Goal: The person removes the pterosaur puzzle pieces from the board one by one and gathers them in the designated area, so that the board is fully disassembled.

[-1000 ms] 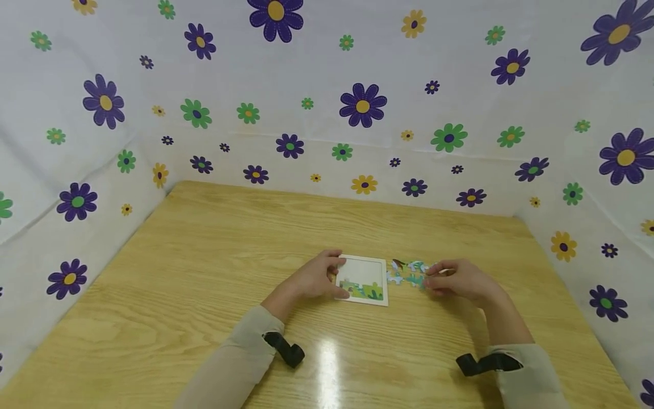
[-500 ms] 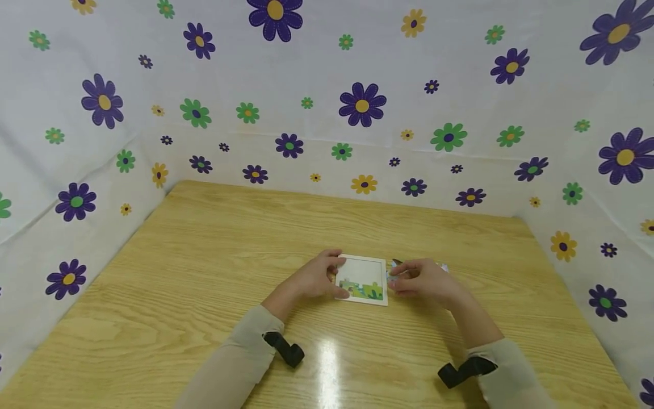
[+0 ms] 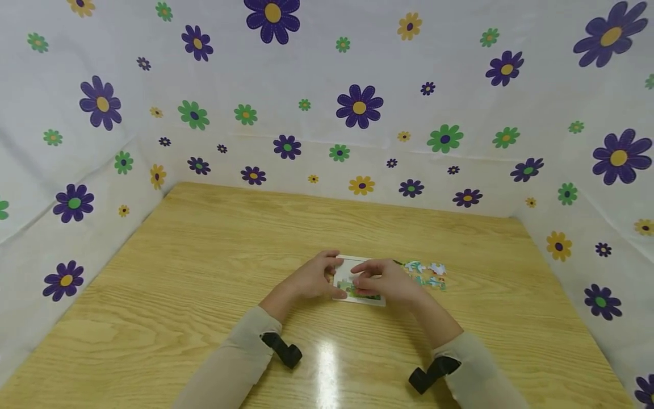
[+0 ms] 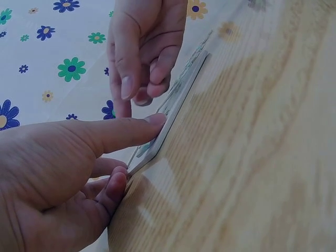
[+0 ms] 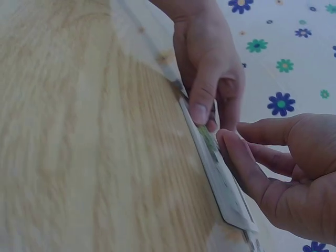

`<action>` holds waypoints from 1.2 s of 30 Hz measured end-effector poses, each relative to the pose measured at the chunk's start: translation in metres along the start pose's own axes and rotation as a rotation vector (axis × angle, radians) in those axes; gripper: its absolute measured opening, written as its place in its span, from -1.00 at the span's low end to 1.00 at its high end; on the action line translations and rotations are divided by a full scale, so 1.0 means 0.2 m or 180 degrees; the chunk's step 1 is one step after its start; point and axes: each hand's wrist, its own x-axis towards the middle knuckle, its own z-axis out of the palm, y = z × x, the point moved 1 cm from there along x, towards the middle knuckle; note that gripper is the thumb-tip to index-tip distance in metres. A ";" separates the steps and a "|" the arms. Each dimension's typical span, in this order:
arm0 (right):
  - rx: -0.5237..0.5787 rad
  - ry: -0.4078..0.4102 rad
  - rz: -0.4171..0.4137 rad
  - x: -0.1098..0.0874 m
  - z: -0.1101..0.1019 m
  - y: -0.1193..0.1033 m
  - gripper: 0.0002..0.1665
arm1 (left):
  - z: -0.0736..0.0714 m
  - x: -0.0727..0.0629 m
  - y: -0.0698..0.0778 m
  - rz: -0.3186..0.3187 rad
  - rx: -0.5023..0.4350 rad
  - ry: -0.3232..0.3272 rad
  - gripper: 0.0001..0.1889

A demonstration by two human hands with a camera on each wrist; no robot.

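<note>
A small white puzzle tray (image 3: pixel 365 303) lies on the table, with green pieces (image 3: pixel 345 286) fitted along its near side. My left hand (image 3: pixel 313 278) grips its left end, the thumb (image 4: pixel 134 130) pressed on the near edge and the other fingers at the far corner. Over the tray's middle is my right hand (image 3: pixel 392 282), thumb and fingers drawn together in a pinch on a puzzle piece that the fingers mostly hide. The right wrist view shows that thumb (image 5: pixel 239 155) close above the tray surface.
Several loose puzzle pieces (image 3: pixel 436 268) lie just right of the tray, partly behind the right hand. The wooden table (image 3: pixel 230 238) ends at a white flower-print cloth (image 3: pixel 306 74) at the back and sides. Each sleeve carries a black wrist mount (image 3: pixel 426 378).
My right hand has moved left from the loose pieces to above the tray, uncovering pieces on the right. My left hand has kept its grip on the tray.
</note>
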 end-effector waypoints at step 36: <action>-0.0009 0.0640 0.0158 -0.13 -0.02 0.02 -0.68 | -0.03 0.00 -0.01 0.0231 0.0067 -0.0169 -0.08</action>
